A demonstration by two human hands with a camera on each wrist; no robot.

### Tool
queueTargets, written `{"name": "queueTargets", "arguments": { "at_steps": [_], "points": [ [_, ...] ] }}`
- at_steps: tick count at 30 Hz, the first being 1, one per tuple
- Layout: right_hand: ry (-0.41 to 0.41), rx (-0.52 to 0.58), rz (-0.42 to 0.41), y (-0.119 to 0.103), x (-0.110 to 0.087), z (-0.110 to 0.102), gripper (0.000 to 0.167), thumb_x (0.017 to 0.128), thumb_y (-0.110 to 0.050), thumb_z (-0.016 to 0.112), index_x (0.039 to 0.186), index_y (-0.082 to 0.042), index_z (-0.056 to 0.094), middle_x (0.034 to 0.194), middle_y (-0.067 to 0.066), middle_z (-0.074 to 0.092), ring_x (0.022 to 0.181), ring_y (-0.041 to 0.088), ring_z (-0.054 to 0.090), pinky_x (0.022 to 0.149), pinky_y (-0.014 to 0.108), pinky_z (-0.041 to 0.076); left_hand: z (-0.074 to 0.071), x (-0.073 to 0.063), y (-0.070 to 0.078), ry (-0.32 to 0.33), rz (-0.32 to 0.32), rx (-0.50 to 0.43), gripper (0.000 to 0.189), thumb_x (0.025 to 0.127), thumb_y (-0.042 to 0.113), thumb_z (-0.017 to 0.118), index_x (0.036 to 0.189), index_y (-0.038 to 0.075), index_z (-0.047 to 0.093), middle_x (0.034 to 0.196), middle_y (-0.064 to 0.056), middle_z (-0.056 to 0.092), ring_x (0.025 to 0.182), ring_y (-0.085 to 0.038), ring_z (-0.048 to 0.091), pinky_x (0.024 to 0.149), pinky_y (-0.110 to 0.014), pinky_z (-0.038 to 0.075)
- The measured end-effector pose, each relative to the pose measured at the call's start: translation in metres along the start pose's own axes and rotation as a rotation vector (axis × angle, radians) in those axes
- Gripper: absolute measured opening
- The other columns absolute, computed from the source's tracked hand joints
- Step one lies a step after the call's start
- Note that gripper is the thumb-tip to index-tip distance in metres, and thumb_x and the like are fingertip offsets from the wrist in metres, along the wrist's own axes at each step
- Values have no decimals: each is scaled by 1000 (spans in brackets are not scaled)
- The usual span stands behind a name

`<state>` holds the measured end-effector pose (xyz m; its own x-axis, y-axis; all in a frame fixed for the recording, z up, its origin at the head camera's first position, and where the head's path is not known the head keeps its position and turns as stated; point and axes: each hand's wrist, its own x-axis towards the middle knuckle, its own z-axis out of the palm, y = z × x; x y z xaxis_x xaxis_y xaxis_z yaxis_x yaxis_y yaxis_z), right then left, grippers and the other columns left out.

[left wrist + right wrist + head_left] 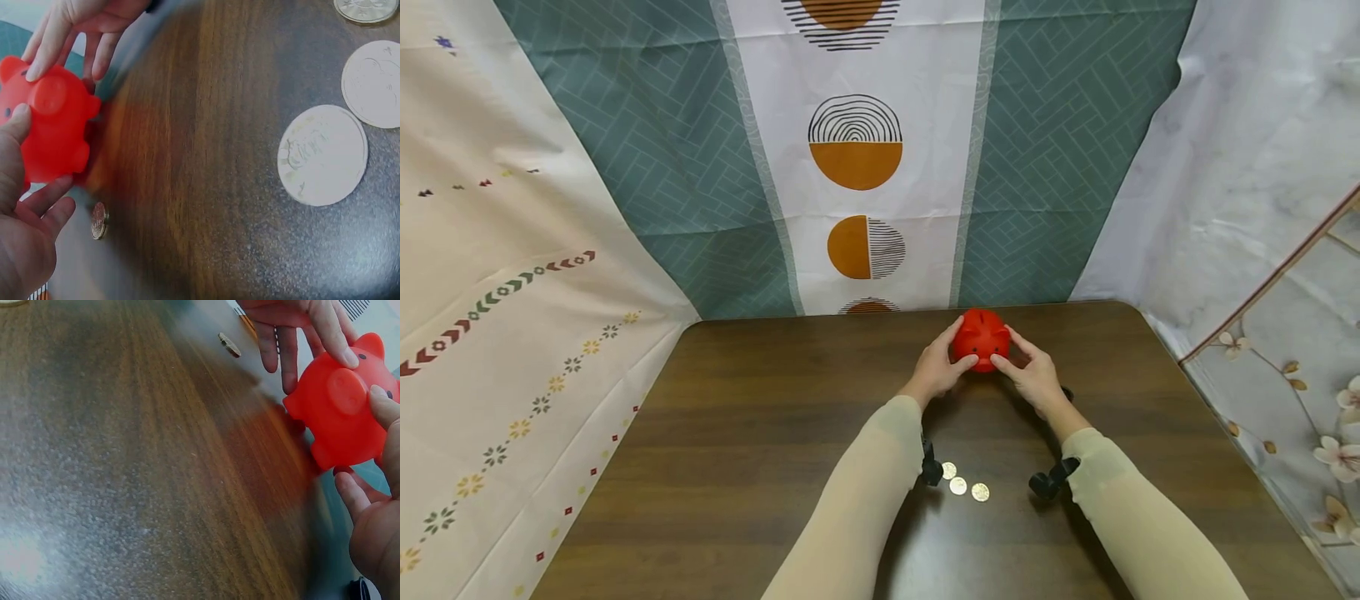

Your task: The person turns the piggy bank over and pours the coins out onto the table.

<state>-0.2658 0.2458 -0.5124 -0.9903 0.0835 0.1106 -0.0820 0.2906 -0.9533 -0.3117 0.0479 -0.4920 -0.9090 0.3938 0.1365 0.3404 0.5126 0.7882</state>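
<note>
A red piggy bank (981,340) with small dark eyes and a round snout is near the table's far edge, its face toward me. My left hand (935,367) grips its left side and my right hand (1033,379) its right side. Both thumbs (22,119) press on the face beside the snout. In the wrist views other fingers reach around the sides, and the feet are close over the table. A gold coin (99,220) lies near my left fingers, hidden from the head view.
Three gold coins (958,486) lie on the brown wooden table (775,467) between my forearms. A patterned cloth (880,250) hangs behind the far edge, with more cloth on both sides. Black straps with small devices (1052,479) are on my wrists.
</note>
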Motion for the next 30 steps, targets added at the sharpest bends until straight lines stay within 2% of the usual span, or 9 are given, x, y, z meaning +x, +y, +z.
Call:
{"name": "queueTargets", "arguments": {
  "at_steps": [6,14,16,19,23,26,30],
  "points": [
    [10,17,-22,2,0,4,71,87,-35,71,149,-25,38,151,10,37,120,38,52,81,16,50,1,2,-2,7,21,25,78,88,30,69,153,27,26,152,3,36,135,-17,40,109,-36,34],
    [33,30,-45,7,-6,12,72,89,-32,68,151,-26,32,150,10,38,121,36,52,82,14,49,4,0,-6,26,30,13,77,88,31,69,153,24,28,151,2,38,134,-18,41,109,-35,34],
    [38,9,-48,7,-7,13,72,90,-33,67,151,-27,30,150,9,37,122,35,51,85,18,49,4,-1,-6,30,44,23,77,88,31,69,153,23,27,152,2,37,135,-17,40,110,-33,32],
    [40,-24,-61,8,-9,14,72,91,-35,65,152,-28,29,151,9,36,122,35,51,90,31,50,4,-2,-6,40,63,35,76,89,31,68,153,21,27,152,1,37,136,-17,39,110,-32,31],
    [33,-59,-56,9,-9,13,73,91,-37,64,153,-29,26,151,10,35,121,36,51,94,46,48,4,-3,-5,30,51,52,77,89,32,68,153,23,26,152,1,36,136,-17,38,111,-34,31],
    [27,-68,-39,10,-10,13,74,91,-39,63,153,-29,24,152,10,35,121,36,51,94,51,47,5,-4,-6,17,32,54,78,89,34,67,153,25,24,153,1,35,137,-17,37,111,-34,31],
    [25,-61,-28,11,-10,14,75,92,-42,62,154,-29,22,153,11,33,123,38,48,96,53,45,5,-3,-7,25,37,52,78,89,34,67,154,24,24,153,2,35,137,-16,36,111,-33,30]
  ]
}}
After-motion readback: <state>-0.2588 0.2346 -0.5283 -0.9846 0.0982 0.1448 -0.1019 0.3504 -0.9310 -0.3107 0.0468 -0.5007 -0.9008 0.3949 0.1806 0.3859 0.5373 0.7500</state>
